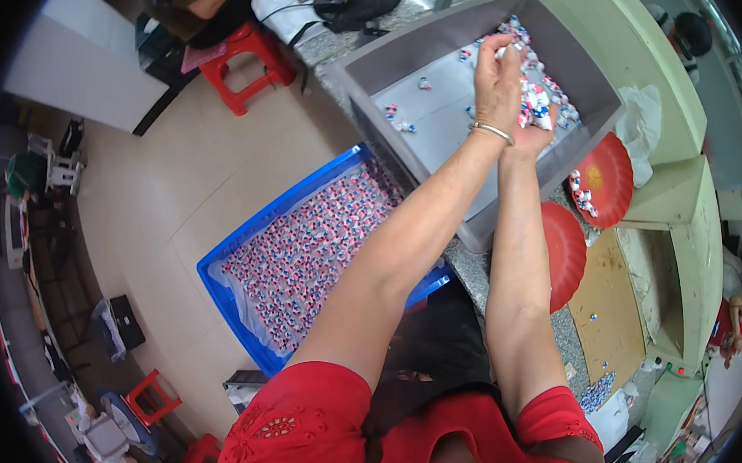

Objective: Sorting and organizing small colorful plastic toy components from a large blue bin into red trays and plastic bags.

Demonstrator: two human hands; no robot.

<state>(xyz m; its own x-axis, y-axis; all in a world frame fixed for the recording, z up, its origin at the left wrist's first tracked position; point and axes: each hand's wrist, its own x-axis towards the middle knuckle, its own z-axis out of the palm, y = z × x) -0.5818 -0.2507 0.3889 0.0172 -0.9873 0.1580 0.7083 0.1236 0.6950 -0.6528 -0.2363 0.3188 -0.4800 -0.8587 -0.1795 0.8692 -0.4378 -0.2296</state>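
Note:
Both my arms reach into a grey plastic bin [365, 60] with a white-looking bottom. Against its far right side lies a pile of small white, pink and blue pieces [558, 96], too small to name. My left hand [496, 81], with a bangle [493, 132] at the wrist, curves its fingers around some of these pieces from the left. Below it my right hand [538, 139] is cupped, with a heap of them lying against its palm; its fingers are partly hidden by the pieces. A few stray pieces [399, 119] lie on the bin's left side.
A blue tray [226, 257], lined and spread with similar pieces, sits left of my arms. Two red scalloped plates [565, 257] stand right of the bin, one bearing a few pieces. Beyond are a brown board [610, 301], pale green machine housing [625, 50] and a red stool [243, 64].

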